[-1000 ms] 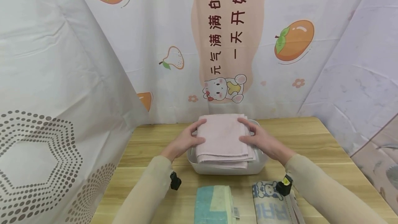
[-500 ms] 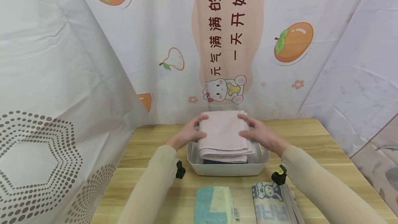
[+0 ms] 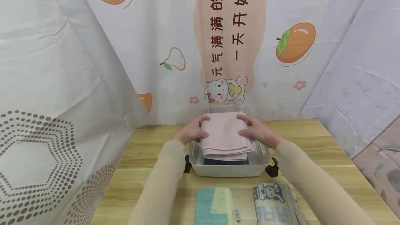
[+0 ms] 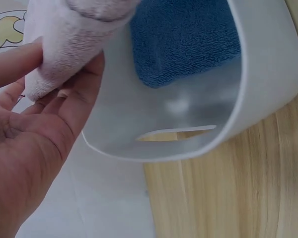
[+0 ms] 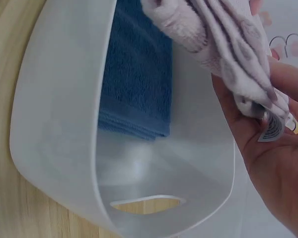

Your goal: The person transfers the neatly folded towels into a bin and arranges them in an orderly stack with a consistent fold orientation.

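Gripping a folded pink towel [image 3: 225,133] with left hand [image 3: 191,132] and right hand [image 3: 260,132], above the white basket [image 3: 228,171]; raised since a second ago, uncovering more blue towel [image 5: 136,74] (lying inside) toward the near side.

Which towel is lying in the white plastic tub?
The plain blue folded towel. The pale pink folded towel is held above it; the teal-yellow towel and blue-white patterned towel lie on the wooden tabletop.
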The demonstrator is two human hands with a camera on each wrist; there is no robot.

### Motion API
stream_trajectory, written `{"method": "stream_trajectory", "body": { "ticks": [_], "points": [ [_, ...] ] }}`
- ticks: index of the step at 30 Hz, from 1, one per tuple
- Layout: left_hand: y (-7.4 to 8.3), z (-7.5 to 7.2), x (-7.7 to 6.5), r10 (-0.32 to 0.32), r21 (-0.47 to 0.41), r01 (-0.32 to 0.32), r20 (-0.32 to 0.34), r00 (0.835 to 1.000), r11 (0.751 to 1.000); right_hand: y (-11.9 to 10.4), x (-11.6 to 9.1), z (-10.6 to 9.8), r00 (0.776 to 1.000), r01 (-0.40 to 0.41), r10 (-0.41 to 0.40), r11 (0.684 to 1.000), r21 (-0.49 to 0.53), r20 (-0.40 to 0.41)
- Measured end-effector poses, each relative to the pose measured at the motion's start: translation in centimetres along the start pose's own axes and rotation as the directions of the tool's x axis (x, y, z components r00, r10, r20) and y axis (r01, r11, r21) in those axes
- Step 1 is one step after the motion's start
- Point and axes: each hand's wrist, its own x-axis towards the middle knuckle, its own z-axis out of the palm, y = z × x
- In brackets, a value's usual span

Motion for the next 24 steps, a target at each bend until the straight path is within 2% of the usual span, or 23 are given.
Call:
{"method": "stream_trajectory", "body": {
  "ticks": [11,24],
  "points": [
    [-0.5,0.8,1.0,-0.058,0.015,0.058,0.007,0.998,0.998,0.6,1.0,0.3,1.000,-0.004,0.005,1.000,-0.027,0.026],
    [-0.6,1.0,1.1,-0.107,-0.010,0.107,0.000,0.994,0.994,1.2,1.5,0.7,0.997,-0.043,0.038,0.996,0.076,0.064]
  ]
}}
